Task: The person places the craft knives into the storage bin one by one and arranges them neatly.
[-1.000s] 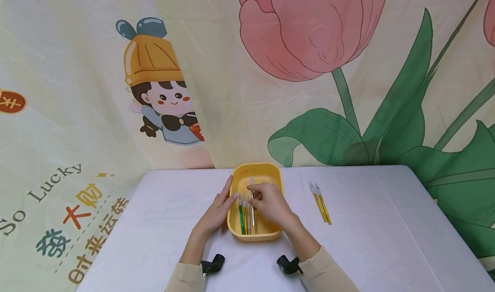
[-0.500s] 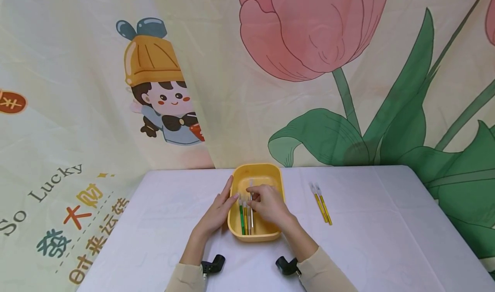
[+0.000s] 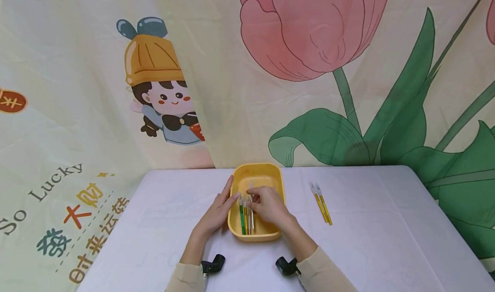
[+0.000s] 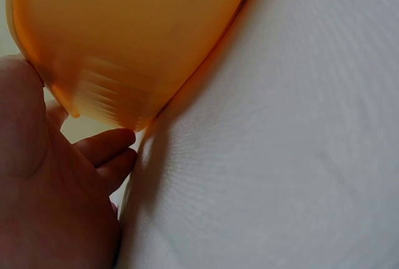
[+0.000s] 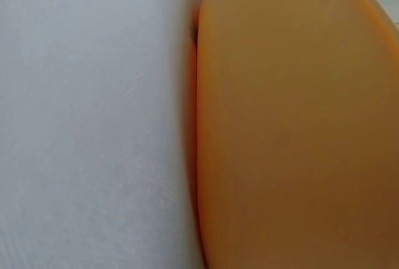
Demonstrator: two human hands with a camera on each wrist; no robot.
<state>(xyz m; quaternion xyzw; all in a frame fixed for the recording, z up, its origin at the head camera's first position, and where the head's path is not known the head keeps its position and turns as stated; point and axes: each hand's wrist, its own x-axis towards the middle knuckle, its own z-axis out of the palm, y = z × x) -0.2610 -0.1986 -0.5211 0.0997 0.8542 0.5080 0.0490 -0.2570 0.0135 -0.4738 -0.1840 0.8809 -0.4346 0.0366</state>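
A yellow plastic tray (image 3: 264, 232) stands on the table, its outer wall (image 4: 131, 25) large in the left wrist view. My left hand (image 3: 215, 212) holds the tray's left side, fingers along the outside and thumb over the rim. Inside the tray, my right hand (image 3: 268, 204) pinches a slim silver pen-like stick (image 3: 253, 221) with a pale tip between thumb and forefinger. To its left lie a green stick (image 3: 242, 219), a yellow one (image 3: 245, 221) and another pale one, side by side. The right wrist view shows only tray wall (image 5: 299, 125) and cloth; that hand's fingers are hidden there.
Two yellow pen-like sticks (image 3: 322, 204) with clear caps lie on the white tablecloth (image 3: 371, 232), right of the tray. Behind the table's back edge hangs a printed curtain (image 3: 232, 111). A black wrist camera (image 3: 287, 266) sits at each sleeve.
My right hand has shifted very slightly within the tray, and the silver stick's tip has come down a little toward me. The left hand and tray have stayed put.
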